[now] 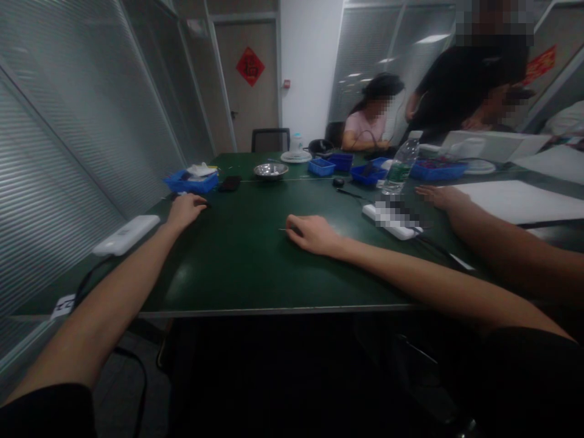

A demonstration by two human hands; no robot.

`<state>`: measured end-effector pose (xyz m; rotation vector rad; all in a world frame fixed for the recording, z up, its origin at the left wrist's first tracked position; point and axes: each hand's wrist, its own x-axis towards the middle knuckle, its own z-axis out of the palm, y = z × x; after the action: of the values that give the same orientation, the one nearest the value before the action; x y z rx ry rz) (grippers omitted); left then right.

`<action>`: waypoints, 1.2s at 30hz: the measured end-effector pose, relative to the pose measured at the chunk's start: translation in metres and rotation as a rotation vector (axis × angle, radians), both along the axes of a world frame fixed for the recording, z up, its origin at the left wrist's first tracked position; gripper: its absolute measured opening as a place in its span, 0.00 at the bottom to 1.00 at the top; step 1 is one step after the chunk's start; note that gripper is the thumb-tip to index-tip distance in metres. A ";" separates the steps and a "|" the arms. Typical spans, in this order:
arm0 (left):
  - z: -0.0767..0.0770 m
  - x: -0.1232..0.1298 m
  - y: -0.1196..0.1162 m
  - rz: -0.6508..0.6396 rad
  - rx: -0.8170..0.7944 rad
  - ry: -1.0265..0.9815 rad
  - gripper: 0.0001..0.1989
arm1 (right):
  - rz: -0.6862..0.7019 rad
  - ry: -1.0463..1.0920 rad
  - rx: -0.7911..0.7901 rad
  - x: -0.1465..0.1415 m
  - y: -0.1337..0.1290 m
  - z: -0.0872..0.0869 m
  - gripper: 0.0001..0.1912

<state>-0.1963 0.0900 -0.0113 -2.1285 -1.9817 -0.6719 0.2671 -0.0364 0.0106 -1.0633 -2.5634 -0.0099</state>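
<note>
Just off the middle of the green table (237, 267), at abt 3 o'clock, my right hand (312, 234) is pinching a thin pale sliver (281, 229), thumb and fingertips closed on it, w/ the end sticking out toward 9 o'clock. It's looking needle-ish tbh, but it's too small to tell what it is. Up at 10 o'clock my left hand (185, 210) is resting w/ fingers bent, right by the near side of a blue tray (205, 184). There's smth dark at those fingertips, but blur's hiding whether they're gripping it, so can't tell. So IMO the step rn is a hold on the right and prob some handling near the tray on the left. Next move's prob calling for a light, steady pinch, b/c smth that thin is easy to lose, and for a clear look at the left fingertips. A metal bowl (271, 177) is sitting at 12, a black flat thing (230, 184) at 11, a white power strip (128, 235) at 9 and a bottle (401, 167) at 2. Another person's hand (442, 198) is lying out past 2, well apart from mine.
</note>
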 end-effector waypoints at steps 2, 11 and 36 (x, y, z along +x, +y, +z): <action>0.000 0.002 0.000 -0.012 -0.002 0.023 0.17 | -0.001 -0.002 -0.002 0.000 0.000 0.000 0.10; 0.009 0.012 -0.006 0.002 -0.041 0.056 0.17 | -0.016 -0.030 -0.032 -0.001 -0.004 0.005 0.10; 0.010 -0.005 0.001 -0.040 -0.064 -0.195 0.14 | -0.007 -0.020 -0.020 0.000 -0.001 0.001 0.10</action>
<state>-0.2014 0.0915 -0.0009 -2.2213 -2.0887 -0.8649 0.2669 -0.0370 0.0118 -1.0847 -2.5823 0.0031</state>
